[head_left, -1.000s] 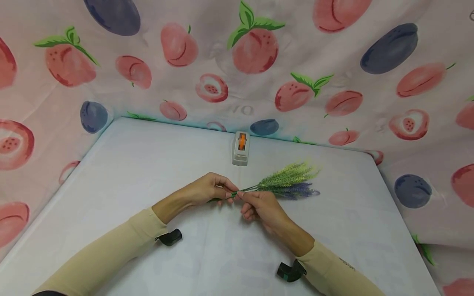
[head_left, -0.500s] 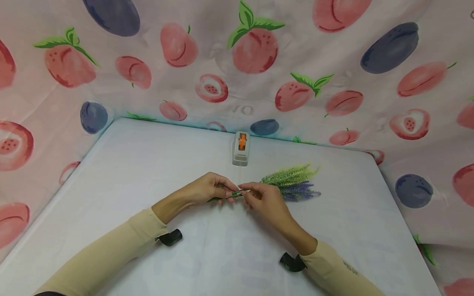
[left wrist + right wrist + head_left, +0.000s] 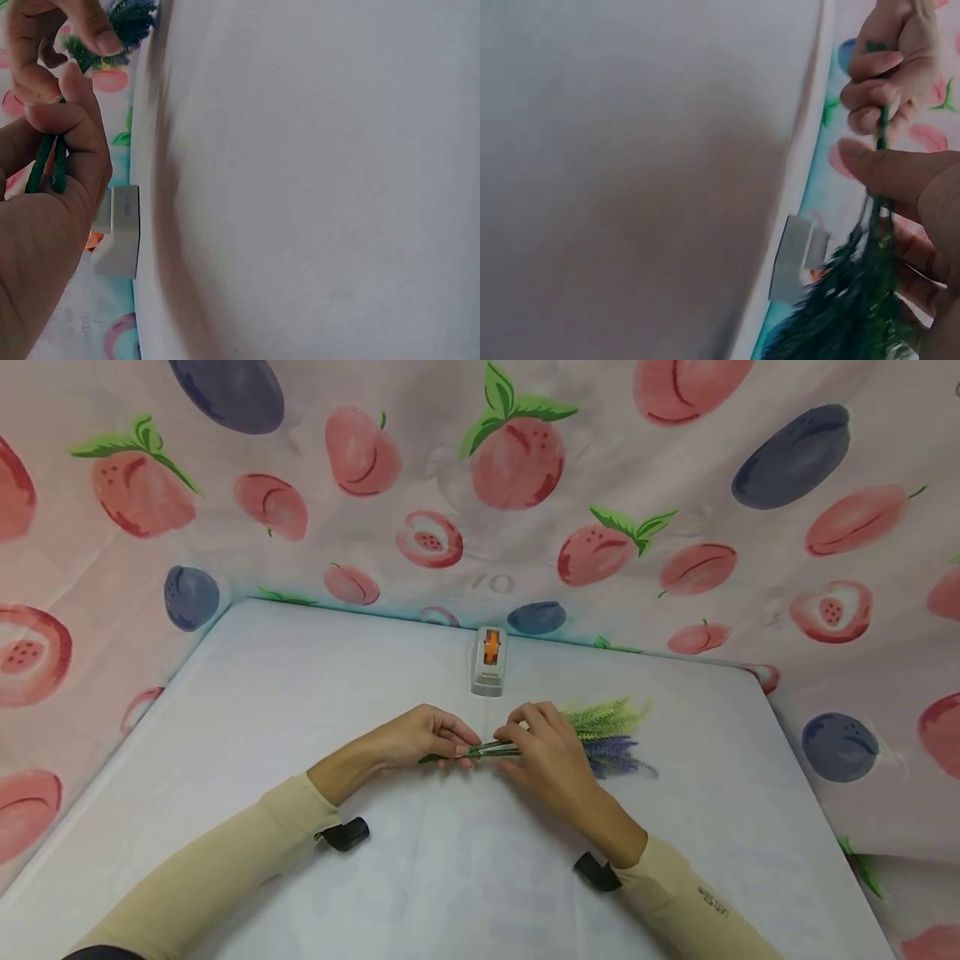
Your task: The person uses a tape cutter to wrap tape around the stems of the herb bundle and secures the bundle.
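Note:
A bunch of artificial lavender point(image 3: 611, 718), yellow-green sprays above purple ones, points right over the white table. My left hand point(image 3: 431, 739) pinches its thin green stems point(image 3: 491, 749) near their lower ends. In the left wrist view, two green stem ends point(image 3: 59, 169) stick out below the curled fingers of that hand. My right hand point(image 3: 551, 760) is arched around the stems just below the flower heads, covering part of them. The right wrist view shows its thumb point(image 3: 889, 169) held out apart from the fingers point(image 3: 922, 255), with the stems passing between.
A grey tape dispenser point(image 3: 488, 672) with an orange wheel stands behind the hands, near the table's back edge. Fruit-printed cloth point(image 3: 427, 452) hangs at the back and sides. The white tabletop point(image 3: 435, 877) spreads out around the arms.
My right hand has slid right along the stems from beside the left fingertips toward the flower heads, loosening its pinch. More stem shows between the hands. The left hand has barely moved.

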Demonstrator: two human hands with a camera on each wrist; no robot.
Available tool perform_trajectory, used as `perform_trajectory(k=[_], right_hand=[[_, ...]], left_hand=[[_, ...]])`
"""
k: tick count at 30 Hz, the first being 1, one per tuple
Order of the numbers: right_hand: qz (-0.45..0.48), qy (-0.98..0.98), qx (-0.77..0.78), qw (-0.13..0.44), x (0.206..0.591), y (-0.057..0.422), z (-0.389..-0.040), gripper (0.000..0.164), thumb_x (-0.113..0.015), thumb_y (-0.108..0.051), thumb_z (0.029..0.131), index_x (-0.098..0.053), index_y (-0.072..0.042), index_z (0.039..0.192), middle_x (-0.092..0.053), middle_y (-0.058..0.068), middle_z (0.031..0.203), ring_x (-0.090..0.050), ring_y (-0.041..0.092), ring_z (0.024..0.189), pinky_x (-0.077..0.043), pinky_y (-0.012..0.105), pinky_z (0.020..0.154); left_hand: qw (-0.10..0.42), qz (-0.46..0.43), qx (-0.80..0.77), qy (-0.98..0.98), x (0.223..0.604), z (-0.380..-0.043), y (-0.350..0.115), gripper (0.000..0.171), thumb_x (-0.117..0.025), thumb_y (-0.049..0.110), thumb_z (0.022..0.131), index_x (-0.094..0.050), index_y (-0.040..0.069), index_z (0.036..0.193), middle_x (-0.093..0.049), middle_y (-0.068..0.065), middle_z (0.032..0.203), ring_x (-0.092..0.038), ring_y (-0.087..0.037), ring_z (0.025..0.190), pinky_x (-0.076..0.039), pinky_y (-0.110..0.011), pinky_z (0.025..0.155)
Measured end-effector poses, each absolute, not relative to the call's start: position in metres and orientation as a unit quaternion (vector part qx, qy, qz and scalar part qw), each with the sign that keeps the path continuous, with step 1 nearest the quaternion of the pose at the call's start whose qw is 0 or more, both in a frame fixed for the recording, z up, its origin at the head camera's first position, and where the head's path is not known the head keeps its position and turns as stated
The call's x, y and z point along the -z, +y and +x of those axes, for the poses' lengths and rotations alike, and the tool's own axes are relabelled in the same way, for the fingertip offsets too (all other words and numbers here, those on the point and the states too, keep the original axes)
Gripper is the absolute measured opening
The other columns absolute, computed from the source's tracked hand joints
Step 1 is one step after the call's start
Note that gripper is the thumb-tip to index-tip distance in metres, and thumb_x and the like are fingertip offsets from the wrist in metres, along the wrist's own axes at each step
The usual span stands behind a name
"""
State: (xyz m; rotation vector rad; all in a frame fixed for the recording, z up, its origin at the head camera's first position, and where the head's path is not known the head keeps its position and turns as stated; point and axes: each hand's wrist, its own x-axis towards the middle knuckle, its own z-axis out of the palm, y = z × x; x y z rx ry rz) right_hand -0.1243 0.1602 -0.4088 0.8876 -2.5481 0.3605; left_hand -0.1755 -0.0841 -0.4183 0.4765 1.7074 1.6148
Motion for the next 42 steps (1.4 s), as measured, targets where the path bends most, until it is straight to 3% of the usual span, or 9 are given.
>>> perform_trajectory(k=[4,9,15,23,28,34,37,40,42], right_hand=[[0.307,-0.923,-0.132,0.192,0.410,0.165,-0.127,0.035,-0.093,-0.018,0.073,-0.073,-0.014,0.101,-0.069,-0.001,0.096,-0.062,0.023,0.094,-0.047,0.041,0.083],[0.295,-0.930,-0.148,0.163,0.411,0.168,-0.128,0.027,-0.091,-0.018,0.076,-0.075,-0.014,0.096,-0.074,-0.003,0.089,-0.067,0.018,0.084,-0.052,0.043,0.089],[0.284,-0.937,-0.148,0.140,0.410,0.168,-0.128,0.018,-0.089,-0.023,0.080,-0.079,-0.016,0.093,-0.075,-0.005,0.087,-0.067,0.015,0.080,-0.054,0.042,0.087],[0.300,-0.935,-0.130,0.141,0.409,0.167,-0.132,0.013,-0.086,-0.025,0.083,-0.078,-0.017,0.090,-0.071,-0.006,0.084,-0.067,0.013,0.075,-0.055,0.044,0.088],[0.297,-0.940,-0.109,0.128,0.407,0.167,-0.134,0.011,-0.084,-0.026,0.084,-0.079,-0.018,0.091,-0.075,-0.005,0.086,-0.071,0.014,0.080,-0.049,0.052,0.101],[0.301,-0.944,-0.079,0.109,0.405,0.164,-0.135,0.019,-0.085,-0.031,0.083,-0.079,-0.018,0.096,-0.077,-0.004,0.091,-0.072,0.015,0.085,-0.038,0.062,0.110],[0.299,-0.946,-0.068,0.100,0.404,0.163,-0.135,0.026,-0.087,-0.031,0.081,-0.076,-0.017,0.100,-0.075,-0.002,0.088,-0.071,0.016,0.081,-0.046,0.055,0.104],[0.290,-0.950,-0.062,0.095,0.404,0.161,-0.136,0.029,-0.088,-0.028,0.081,-0.072,-0.015,0.102,-0.072,-0.002,0.081,-0.065,0.014,0.069,-0.057,0.041,0.079],[0.283,-0.952,-0.063,0.097,0.404,0.161,-0.136,0.027,-0.087,-0.026,0.081,-0.070,-0.016,0.100,-0.069,-0.003,0.076,-0.061,0.012,0.063,-0.054,0.035,0.061]], left_hand=[[0.369,0.189,-0.635,0.652,0.419,-0.178,-0.086,0.028,-0.058,-0.004,0.099,-0.062,-0.011,0.125,-0.074,-0.016,0.103,-0.073,-0.021,0.090,-0.049,-0.023,0.063],[0.362,0.198,-0.625,0.662,0.421,-0.179,-0.087,0.026,-0.056,-0.002,0.101,-0.060,-0.013,0.124,-0.073,-0.022,0.107,-0.071,-0.016,0.084,-0.048,-0.022,0.061],[0.311,0.222,-0.570,0.727,0.422,-0.179,-0.089,0.018,-0.060,0.006,0.101,-0.071,-0.003,0.112,-0.075,-0.020,0.100,-0.065,-0.015,0.071,-0.045,-0.022,0.056],[0.266,0.258,-0.517,0.772,0.420,-0.179,-0.093,0.019,-0.062,0.009,0.101,-0.076,0.005,0.113,-0.073,-0.014,0.094,-0.061,-0.019,0.073,-0.040,-0.021,0.058],[0.263,0.271,-0.491,0.785,0.418,-0.178,-0.095,0.023,-0.070,0.011,0.096,-0.077,0.008,0.118,-0.071,-0.008,0.093,-0.052,-0.016,0.071,-0.042,-0.022,0.060],[0.255,0.277,-0.487,0.788,0.418,-0.178,-0.094,0.023,-0.065,0.005,0.098,-0.076,0.006,0.118,-0.071,-0.012,0.095,-0.058,-0.017,0.074,-0.045,-0.022,0.063],[0.253,0.273,-0.491,0.787,0.418,-0.178,-0.094,0.023,-0.063,0.005,0.099,-0.076,0.005,0.118,-0.072,-0.013,0.095,-0.060,-0.018,0.074,-0.046,-0.022,0.063],[0.259,0.266,-0.497,0.785,0.418,-0.179,-0.093,0.022,-0.063,0.005,0.100,-0.075,0.004,0.118,-0.072,-0.013,0.093,-0.060,-0.018,0.073,-0.047,-0.023,0.063],[0.263,0.262,-0.501,0.782,0.419,-0.180,-0.093,0.022,-0.062,0.006,0.100,-0.075,0.005,0.118,-0.072,-0.013,0.092,-0.060,-0.017,0.073,-0.048,-0.024,0.062]])
